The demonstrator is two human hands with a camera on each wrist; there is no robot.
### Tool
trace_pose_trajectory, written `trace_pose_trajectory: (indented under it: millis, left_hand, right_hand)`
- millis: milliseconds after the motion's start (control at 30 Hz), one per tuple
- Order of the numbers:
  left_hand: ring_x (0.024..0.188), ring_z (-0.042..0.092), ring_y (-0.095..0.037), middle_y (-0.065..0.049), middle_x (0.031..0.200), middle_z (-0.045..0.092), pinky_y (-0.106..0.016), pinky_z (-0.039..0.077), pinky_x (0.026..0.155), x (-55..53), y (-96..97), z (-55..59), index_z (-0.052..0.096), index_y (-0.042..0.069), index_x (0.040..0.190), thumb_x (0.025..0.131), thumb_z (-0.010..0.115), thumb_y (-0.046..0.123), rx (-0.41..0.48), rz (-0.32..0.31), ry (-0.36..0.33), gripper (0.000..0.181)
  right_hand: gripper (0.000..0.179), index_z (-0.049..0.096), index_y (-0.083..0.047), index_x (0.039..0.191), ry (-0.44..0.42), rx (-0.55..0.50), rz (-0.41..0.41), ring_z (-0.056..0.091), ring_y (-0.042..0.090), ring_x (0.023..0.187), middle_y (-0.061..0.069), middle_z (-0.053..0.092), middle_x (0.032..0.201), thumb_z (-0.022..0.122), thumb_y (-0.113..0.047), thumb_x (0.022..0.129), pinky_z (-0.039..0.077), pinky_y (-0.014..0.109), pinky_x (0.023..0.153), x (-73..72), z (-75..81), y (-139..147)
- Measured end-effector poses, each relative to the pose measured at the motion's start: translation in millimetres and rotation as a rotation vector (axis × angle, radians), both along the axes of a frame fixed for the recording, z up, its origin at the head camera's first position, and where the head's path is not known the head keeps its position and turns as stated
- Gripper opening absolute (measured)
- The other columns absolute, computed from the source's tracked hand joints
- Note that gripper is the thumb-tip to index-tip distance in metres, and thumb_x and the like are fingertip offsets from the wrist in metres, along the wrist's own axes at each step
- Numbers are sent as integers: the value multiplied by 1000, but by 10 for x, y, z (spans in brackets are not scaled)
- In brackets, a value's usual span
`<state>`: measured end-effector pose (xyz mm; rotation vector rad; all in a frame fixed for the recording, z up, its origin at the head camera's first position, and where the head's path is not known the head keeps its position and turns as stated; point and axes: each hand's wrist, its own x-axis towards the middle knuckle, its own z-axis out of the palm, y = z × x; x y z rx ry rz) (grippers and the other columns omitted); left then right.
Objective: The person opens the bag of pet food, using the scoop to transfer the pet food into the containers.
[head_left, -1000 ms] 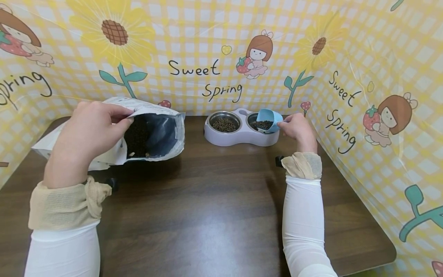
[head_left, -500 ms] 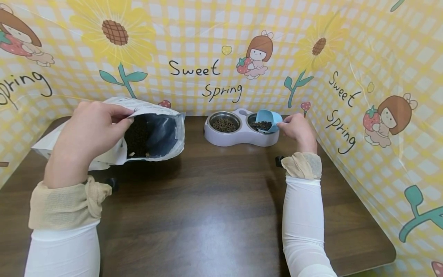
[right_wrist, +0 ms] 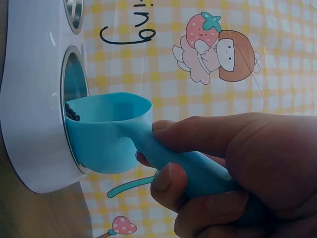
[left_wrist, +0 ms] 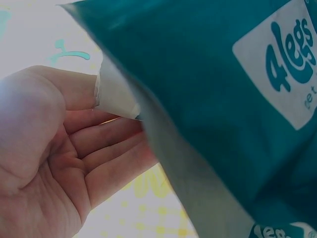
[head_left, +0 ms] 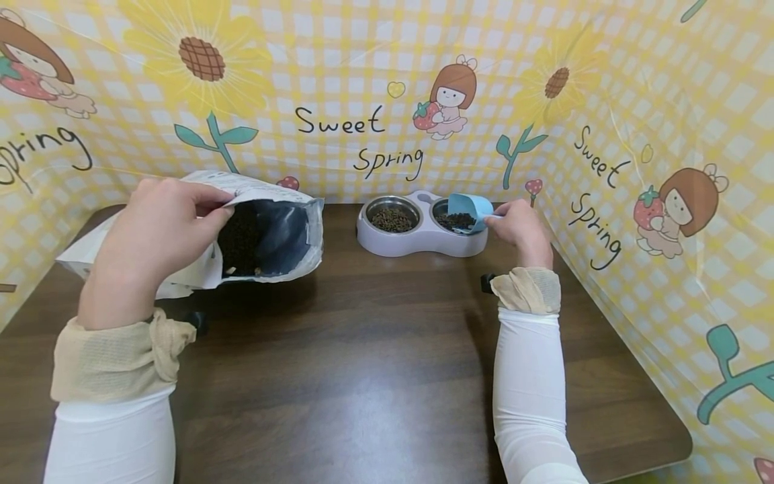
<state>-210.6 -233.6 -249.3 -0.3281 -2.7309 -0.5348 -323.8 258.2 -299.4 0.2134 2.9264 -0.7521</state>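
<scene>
My left hand (head_left: 160, 232) pinches the top edge of a pet food bag (head_left: 272, 267), whose mouth gapes to the right. Dark kibble (head_left: 238, 242) lies inside against the silvery lining. In the left wrist view the bag's teal side (left_wrist: 213, 99) faces the camera. My right hand (head_left: 521, 225) grips the handle of a light blue scoop (right_wrist: 106, 144). The scoop is tipped into the right metal bowl of a pale lilac double feeder (head_left: 417, 243), with dark kibble (head_left: 456, 220) at its mouth. Brown kibble (head_left: 392, 218) lies in the left bowl.
Everything stands on a dark brown wooden table (head_left: 338, 376) with a rounded front right corner. Behind and to the right rises a yellow checked cloth (head_left: 338, 67) printed with flowers and figures, close behind the feeder.
The scoop has turned slightly in my right hand and stays over the right bowl. My left hand and the bag have hardly moved.
</scene>
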Motion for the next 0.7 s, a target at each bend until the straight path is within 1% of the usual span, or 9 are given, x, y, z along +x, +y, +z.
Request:
trace_pose_trajectory:
  millis: [33, 100, 233, 333, 467, 533, 600, 700]
  left_hand:
    - [100, 75, -50, -28, 106, 81, -64, 49, 95, 0, 3, -2, 79, -2, 126, 104, 64, 14, -1, 1, 5, 31]
    - [100, 75, -50, -28, 106, 82, -64, 49, 94, -2, 2, -4, 79, -2, 126, 104, 64, 14, -1, 2, 6, 31]
    - [99, 75, -51, -28, 105, 82, -64, 50, 93, -6, -11, -11, 79, -2, 126, 104, 64, 14, -7, -1, 9, 31]
    - [100, 75, -51, -28, 105, 82, -65, 48, 96, -1, -13, -15, 79, -2, 126, 104, 64, 14, -7, -3, 4, 31]
    - [100, 76, -51, -28, 105, 82, -65, 45, 101, 1, -6, -17, 79, -2, 126, 104, 64, 14, -4, -8, 6, 31]
    - [100, 76, -50, -28, 105, 82, -65, 46, 100, -3, -9, -18, 79, -2, 125, 104, 64, 14, -3, -9, 11, 31]
    - [100, 75, -51, -28, 106, 82, -65, 45, 102, -4, -10, -14, 79, -2, 126, 104, 64, 14, -2, -9, 10, 31]
    - [100, 76, -50, -28, 105, 82, -65, 49, 97, -4, -10, -12, 79, -2, 125, 104, 64, 14, -4, -5, 17, 31]
  right_hand:
    - [48, 67, -1, 144, 0, -1, -3, 61, 34, 107, 23, 75, 122, 59, -32, 109, 52, 47, 93, 0, 0, 0]
    - [48, 67, -1, 145, 0, 0, -5, 61, 34, 105, 24, 75, 123, 60, -32, 109, 51, 45, 91, 1, 1, 2]
    - [50, 65, -1, 147, 3, 19, 10, 61, 34, 107, 23, 73, 124, 60, -33, 109, 52, 47, 93, 0, -6, 3]
    - [51, 65, -2, 148, 7, 35, 18, 62, 34, 107, 22, 72, 124, 60, -34, 109, 53, 47, 94, -5, -16, 1]
    - [51, 65, -3, 148, 6, 40, 9, 62, 33, 105, 21, 74, 123, 61, -35, 109, 52, 45, 90, -9, -22, 1]
    - [52, 65, -3, 149, 4, 43, 7, 63, 33, 105, 21, 74, 122, 61, -36, 109, 52, 45, 90, -8, -18, -3]
    - [53, 65, -3, 149, 0, 46, 6, 64, 34, 107, 22, 75, 124, 61, -37, 109, 54, 47, 92, -5, -8, -6]
    - [54, 64, -3, 149, -3, 51, 3, 65, 35, 112, 23, 74, 130, 61, -38, 109, 55, 52, 97, -1, 3, -7]
